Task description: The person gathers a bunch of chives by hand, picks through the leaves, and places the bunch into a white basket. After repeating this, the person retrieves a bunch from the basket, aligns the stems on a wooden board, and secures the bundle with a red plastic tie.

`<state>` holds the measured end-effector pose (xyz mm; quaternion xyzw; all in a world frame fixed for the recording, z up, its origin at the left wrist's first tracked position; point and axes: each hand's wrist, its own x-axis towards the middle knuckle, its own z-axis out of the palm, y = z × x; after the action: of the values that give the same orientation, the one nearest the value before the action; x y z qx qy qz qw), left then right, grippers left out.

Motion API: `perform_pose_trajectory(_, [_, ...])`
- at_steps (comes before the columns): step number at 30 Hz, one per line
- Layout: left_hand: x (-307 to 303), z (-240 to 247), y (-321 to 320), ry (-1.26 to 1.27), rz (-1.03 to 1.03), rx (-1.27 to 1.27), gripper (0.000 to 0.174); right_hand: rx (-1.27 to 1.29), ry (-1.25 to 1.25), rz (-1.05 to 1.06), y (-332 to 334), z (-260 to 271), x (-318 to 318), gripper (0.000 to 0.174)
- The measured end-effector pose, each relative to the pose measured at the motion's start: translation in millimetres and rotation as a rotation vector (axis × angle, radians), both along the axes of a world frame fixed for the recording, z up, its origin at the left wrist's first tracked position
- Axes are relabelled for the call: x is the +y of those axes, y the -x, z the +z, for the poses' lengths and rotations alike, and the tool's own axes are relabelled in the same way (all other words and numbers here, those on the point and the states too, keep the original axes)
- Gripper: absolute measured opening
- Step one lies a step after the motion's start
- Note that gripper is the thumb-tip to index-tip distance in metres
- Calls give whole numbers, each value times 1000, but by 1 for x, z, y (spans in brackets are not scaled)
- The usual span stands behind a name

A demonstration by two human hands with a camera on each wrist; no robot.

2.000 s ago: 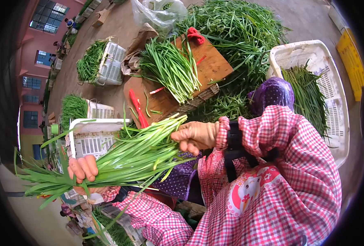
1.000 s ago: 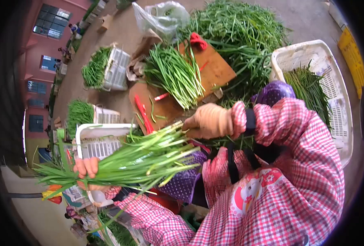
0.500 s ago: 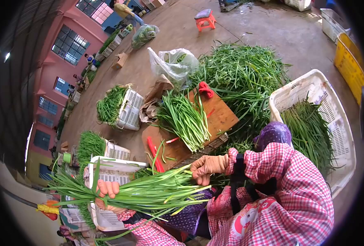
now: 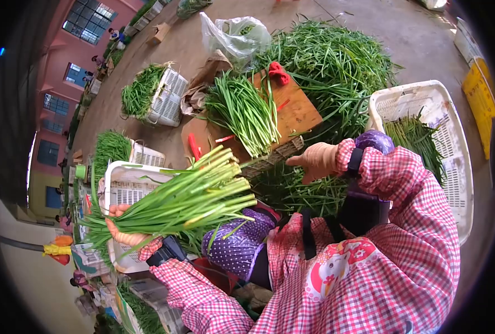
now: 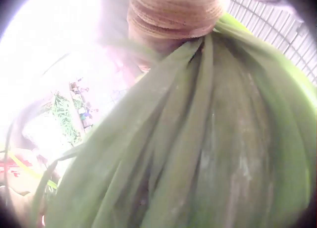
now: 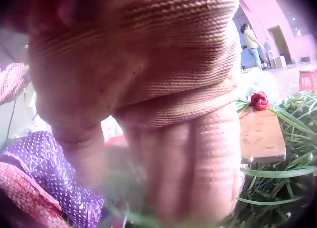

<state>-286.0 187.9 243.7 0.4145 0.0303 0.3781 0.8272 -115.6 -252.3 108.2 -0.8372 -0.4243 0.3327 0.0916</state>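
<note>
In the head view my left hand [image 4: 127, 236] grips a thick bunch of garlic chives [image 4: 186, 192] by its leafy part, the pale cut ends fanning out to the right. The left wrist view has broad leaves [image 5: 213, 139] spilling from that grip. My right hand [image 4: 318, 160], wrapped in tan ribbed fabric, is apart from the bunch on the right; its fingers reach loosely and nothing shows held. Those fingers [image 6: 213, 163] look blurred in the right wrist view. Another bunch of chives [image 4: 247, 114] lies on the wooden board [image 4: 303, 114], with red strips [image 4: 194, 146] near its left end.
A large loose heap of chives [image 4: 336, 61] lies behind the board. At right stands a white crate [image 4: 460, 172] partly filled with chives; another white crate [image 4: 123, 173] is behind the held bunch. Purple spotted covers [image 4: 230, 245] are over the knees.
My right hand has left the stalk ends and moved right, away from the bunch. The left hand keeps its hold, and the stalk ends now tilt higher. The head view shifts too.
</note>
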Motion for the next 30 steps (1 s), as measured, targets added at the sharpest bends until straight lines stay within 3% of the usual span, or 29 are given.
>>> perform_pose_trajectory(1, [2, -2, 0, 175, -49, -30, 25, 51, -135, -71, 1, 2, 0, 56])
perform_pose_trajectory(2, [9, -9, 0, 173, -49, -30, 25, 101, -268, -142, 3, 5, -2, 52])
perform_pose_trajectory(3, [21, -18, 1, 82, -31, -3, 25, 134, -332, -169, 7, 9, 0, 37])
perform_pose_trajectory(4, [26, -24, 2, -8, -10, 27, 26, 138, -332, -167, 11, 11, 0, 37])
perform_pose_trajectory(6, [28, -30, 3, -33, -34, 50, 27, 383, -642, -271, 20, 15, 0, 22])
perform_pose_trajectory(7, [23, -34, 1, 8, 40, 77, 27, 503, -665, -326, 25, 22, 2, 16])
perform_pose_trajectory(9, [20, -37, -1, 42, 173, 157, 26, 608, -729, -342, 29, 22, 6, 15])
perform_pose_trajectory(11, [20, -40, 0, 46, 102, 144, 26, 730, -807, -382, 31, 29, 7, 15])
perform_pose_trajectory(12, [18, -41, -1, 51, 30, 131, 26, 728, -807, -382, 31, 27, 12, 15])
perform_pose_trajectory(13, [17, -42, -2, 83, 139, 179, 27, 631, -911, -439, 31, 19, 20, 17])
perform_pose_trajectory(15, [17, -45, -1, 126, 126, 201, 27, 503, -1086, -513, 26, -5, 33, 29])
perform_pose_trajectory(18, [13, -43, -3, 178, 175, 274, 28, 574, -1166, -646, 15, -21, 55, 41])
perform_pose_trajectory(19, [14, -45, 0, 230, 119, 269, 28, 628, -1202, -653, 11, -26, 62, 48])
perform_pose_trajectory(20, [15, -47, 0, 282, 63, 262, 27, 485, -1305, -623, 7, -35, 73, 50])
perform_pose_trajectory(21, [11, -48, -3, 302, 199, 282, 25, 511, -1313, -611, 1, -46, 84, 50])
perform_pose_trajectory(23, [15, -55, -2, 357, 171, 262, 25, 581, -1306, -583, -9, -46, 98, 47])
perform_pose_trajectory(24, [18, -61, -1, 413, 144, 247, 24, 1032, -1219, -610, -7, -24, 95, 43])
perform_pose_trajectory(26, [17, -73, -2, 355, 136, 267, 26, 1344, -1431, -565, -10, -37, 116, 38])
perform_pose_trajectory(27, [15, -79, -2, 352, 178, 279, 29, 1138, -1241, -681, -10, -32, 120, 38])
perform_pose_trajectory(28, [13, -84, -2, 351, 222, 290, 31, 1138, -1241, -679, -6, -28, 119, 38])
perform_pose_trajectory(30, [5, -90, -4, 414, 247, 286, 35, 1099, -1435, -827, 3, -26, 117, 38])
